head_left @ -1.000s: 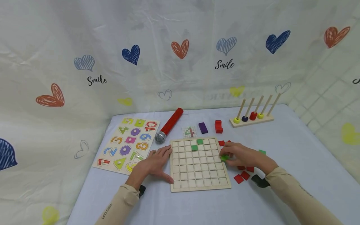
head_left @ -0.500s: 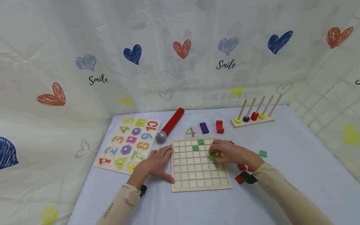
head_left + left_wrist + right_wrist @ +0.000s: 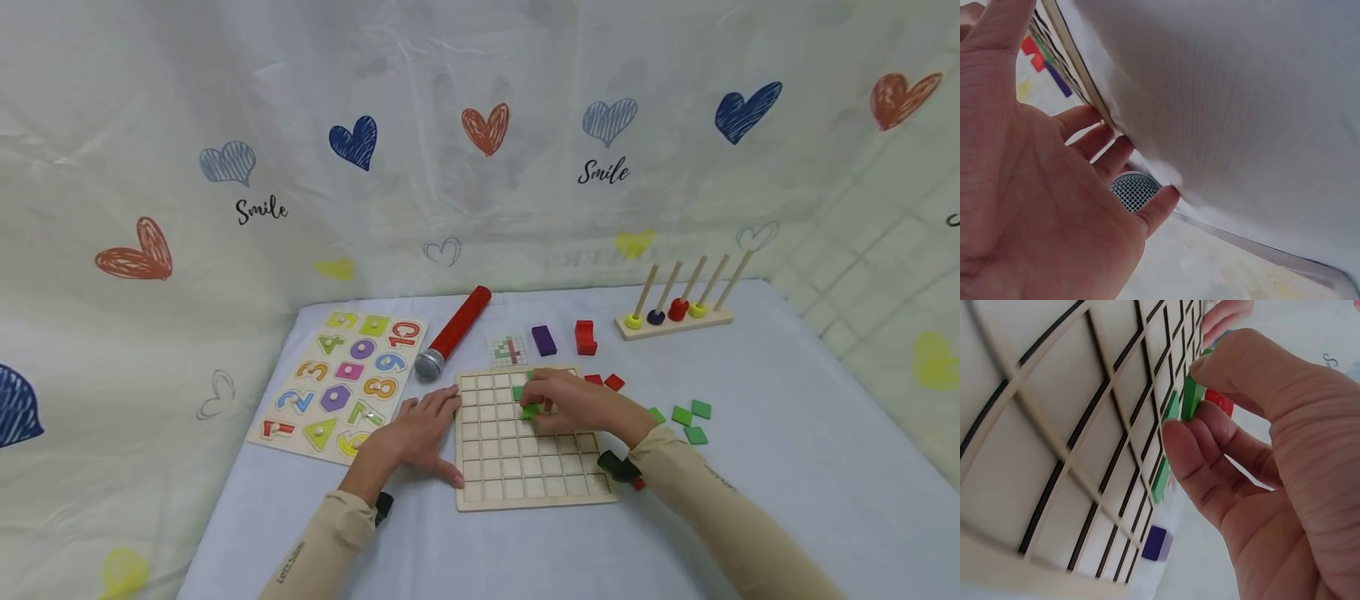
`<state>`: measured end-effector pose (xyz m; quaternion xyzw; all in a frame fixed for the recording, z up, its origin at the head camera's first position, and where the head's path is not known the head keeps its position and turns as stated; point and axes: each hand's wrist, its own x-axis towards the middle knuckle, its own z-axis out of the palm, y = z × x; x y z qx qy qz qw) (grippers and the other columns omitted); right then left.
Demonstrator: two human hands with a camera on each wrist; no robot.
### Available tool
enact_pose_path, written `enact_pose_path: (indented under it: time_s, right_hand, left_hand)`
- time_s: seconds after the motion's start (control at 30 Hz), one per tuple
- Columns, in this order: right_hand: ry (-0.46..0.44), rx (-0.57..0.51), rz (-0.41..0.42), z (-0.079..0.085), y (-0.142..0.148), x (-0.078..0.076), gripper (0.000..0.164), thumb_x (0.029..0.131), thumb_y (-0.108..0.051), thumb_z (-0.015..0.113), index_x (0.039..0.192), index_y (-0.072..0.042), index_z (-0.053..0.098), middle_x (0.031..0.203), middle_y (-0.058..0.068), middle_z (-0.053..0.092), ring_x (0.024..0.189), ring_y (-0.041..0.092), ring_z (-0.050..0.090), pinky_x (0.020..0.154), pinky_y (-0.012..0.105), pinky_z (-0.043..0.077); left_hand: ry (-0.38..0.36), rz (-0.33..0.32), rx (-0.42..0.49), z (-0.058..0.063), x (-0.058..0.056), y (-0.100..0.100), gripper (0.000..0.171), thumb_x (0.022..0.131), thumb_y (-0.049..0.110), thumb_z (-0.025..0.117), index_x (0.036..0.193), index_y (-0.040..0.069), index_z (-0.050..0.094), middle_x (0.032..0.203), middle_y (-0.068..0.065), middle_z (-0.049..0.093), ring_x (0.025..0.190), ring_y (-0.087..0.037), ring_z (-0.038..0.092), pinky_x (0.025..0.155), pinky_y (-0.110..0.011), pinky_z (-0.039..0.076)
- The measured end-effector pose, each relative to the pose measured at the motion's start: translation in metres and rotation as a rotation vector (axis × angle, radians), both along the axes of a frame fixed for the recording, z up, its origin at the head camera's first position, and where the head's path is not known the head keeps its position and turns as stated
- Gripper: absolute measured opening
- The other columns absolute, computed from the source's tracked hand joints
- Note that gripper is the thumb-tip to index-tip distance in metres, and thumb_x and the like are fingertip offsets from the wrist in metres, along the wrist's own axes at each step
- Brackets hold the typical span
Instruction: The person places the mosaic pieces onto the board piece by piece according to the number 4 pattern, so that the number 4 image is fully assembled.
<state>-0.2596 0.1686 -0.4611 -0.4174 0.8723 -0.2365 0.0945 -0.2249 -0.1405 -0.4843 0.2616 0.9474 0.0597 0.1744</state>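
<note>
A wooden grid board (image 3: 525, 492) lies on the white cloth in the head view. Over its upper part, my right hand (image 3: 573, 402) pinches a green square tile (image 3: 1192, 397) between thumb and fingertips, just above the cells. Another green tile (image 3: 517, 392) sits in a cell beside the fingers, and a further one (image 3: 1160, 480) shows in the right wrist view. My left hand (image 3: 420, 435) rests at the board's left edge, fingers spread and thumb near the lower corner. In the left wrist view its fingertips touch the cloth and the board's side.
Loose green tiles (image 3: 682, 415) and red tiles (image 3: 615, 382) lie right of the board. Behind it are a pattern card (image 3: 507, 352), a purple block (image 3: 543, 340) and a red block (image 3: 586, 337). A microphone (image 3: 453, 333), number puzzle (image 3: 337, 387) and peg stand (image 3: 675, 323) stand around.
My right hand has carried the green tile leftward from the board's right edge to over its upper middle cells. The left hand has stayed in place.
</note>
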Motion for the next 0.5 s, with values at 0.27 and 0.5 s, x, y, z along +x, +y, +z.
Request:
enact_pose_path:
  time_s: [0.27, 0.5]
  right_hand:
    - [0.024, 0.025, 0.012, -0.008, -0.029, -0.008, 0.013, 0.095, -0.005, 0.077, 0.107, -0.011, 0.077, 0.102, 0.005, 0.066, 0.09, 0.017, 0.058, 0.077, 0.022, 0.052]
    - [0.05, 0.032, 0.008, -0.013, -0.037, -0.009, 0.01, 0.096, -0.006, 0.077, 0.105, -0.011, 0.079, 0.104, 0.005, 0.066, 0.093, 0.015, 0.056, 0.079, 0.022, 0.053]
  left_hand:
    - [-0.01, 0.011, 0.009, -0.001, -0.001, -0.001, 0.127, 0.072, 0.075, 0.087, 0.167, 0.013, 0.031, 0.179, -0.009, 0.022, 0.165, -0.032, 0.023, 0.132, -0.066, 0.025]
    - [-0.013, 0.004, 0.019, -0.001, -0.001, -0.001, 0.126, 0.073, 0.074, 0.087, 0.167, 0.013, 0.03, 0.18, -0.01, 0.02, 0.165, -0.032, 0.023, 0.132, -0.066, 0.025]
